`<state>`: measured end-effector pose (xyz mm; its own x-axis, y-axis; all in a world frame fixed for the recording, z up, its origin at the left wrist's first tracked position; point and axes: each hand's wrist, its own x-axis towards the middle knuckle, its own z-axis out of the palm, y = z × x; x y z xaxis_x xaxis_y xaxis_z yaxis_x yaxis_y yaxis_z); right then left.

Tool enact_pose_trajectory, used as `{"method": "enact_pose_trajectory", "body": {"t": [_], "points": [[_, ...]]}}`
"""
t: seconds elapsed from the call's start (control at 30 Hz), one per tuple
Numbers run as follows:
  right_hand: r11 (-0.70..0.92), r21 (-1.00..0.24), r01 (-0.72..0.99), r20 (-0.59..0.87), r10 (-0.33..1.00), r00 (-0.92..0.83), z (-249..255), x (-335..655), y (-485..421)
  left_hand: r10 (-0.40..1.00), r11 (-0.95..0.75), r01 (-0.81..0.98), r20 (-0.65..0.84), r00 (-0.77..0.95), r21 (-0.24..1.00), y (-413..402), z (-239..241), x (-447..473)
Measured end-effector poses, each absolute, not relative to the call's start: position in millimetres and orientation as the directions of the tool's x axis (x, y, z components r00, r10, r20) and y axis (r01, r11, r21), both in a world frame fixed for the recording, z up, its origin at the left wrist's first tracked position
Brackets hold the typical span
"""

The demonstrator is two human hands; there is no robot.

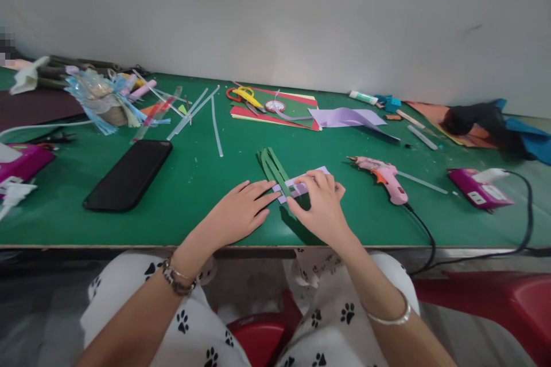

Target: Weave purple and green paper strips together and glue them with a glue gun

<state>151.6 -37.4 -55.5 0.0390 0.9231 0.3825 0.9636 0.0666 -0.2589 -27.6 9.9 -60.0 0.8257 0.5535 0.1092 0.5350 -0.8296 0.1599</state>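
My left hand (243,206) lies flat on the green table, its fingers stretched out and the fingertips touching the left end of a small purple paper piece (279,189). My right hand (321,203) is curled over the other end of that purple paper, fingers on top and thumb near its lower edge. Folded green paper strips (273,165) cross the purple paper between my two hands and point away from me. What lies beneath the right fingers is hidden.
Right of my hands lies a pink glue gun (385,175), its cord hanging off the table edge near a purple power socket (482,188). A black phone (129,176) lies left. Behind are yellow scissors (245,96), purple paper (344,117), glue sticks (196,112) and a blue paper craft (101,100).
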Motion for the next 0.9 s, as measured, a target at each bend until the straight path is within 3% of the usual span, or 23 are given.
{"method": "enact_pose_trajectory", "body": {"t": [0.23,0.7,0.9], "points": [[0.124,-0.231,0.965,0.336,0.941,-0.041,-57.7,153.6,-42.1,0.554,-0.830,0.536,0.109,0.826,0.156,10.5,-60.7,-28.1],[0.099,-0.225,0.969,0.332,0.943,-0.019,-57.5,154.1,-40.5,0.538,-0.842,0.520,0.139,0.831,0.148,11.5,-64.2,-28.2],[0.128,-0.288,0.949,0.297,0.954,-0.039,-57.6,154.6,-40.2,0.538,-0.842,0.522,0.124,0.834,0.138,11.8,-62.8,-27.5]]}}
